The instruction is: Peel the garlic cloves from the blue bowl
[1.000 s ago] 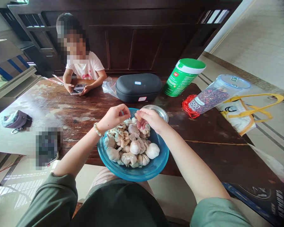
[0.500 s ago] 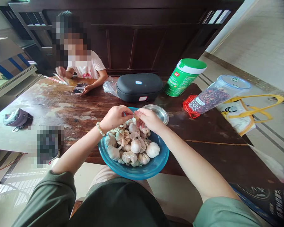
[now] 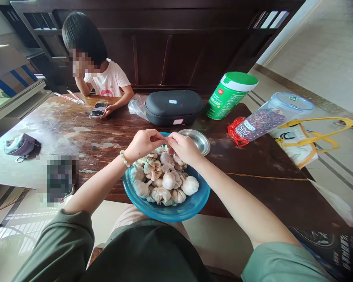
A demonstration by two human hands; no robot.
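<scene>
Pinching something small over a round blue bowl of papery white garlic bulbs.
The left hand and right hand press together above the bowl's far rim, fingers hiding the thing.

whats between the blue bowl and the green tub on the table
In the head view, a small steel dish sits right by the rim of the blue bowl, with bare dark table between it and the green tub.

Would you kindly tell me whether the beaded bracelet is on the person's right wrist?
No, the beaded bracelet is around the left wrist, and the right wrist shows no bracelet.
</scene>
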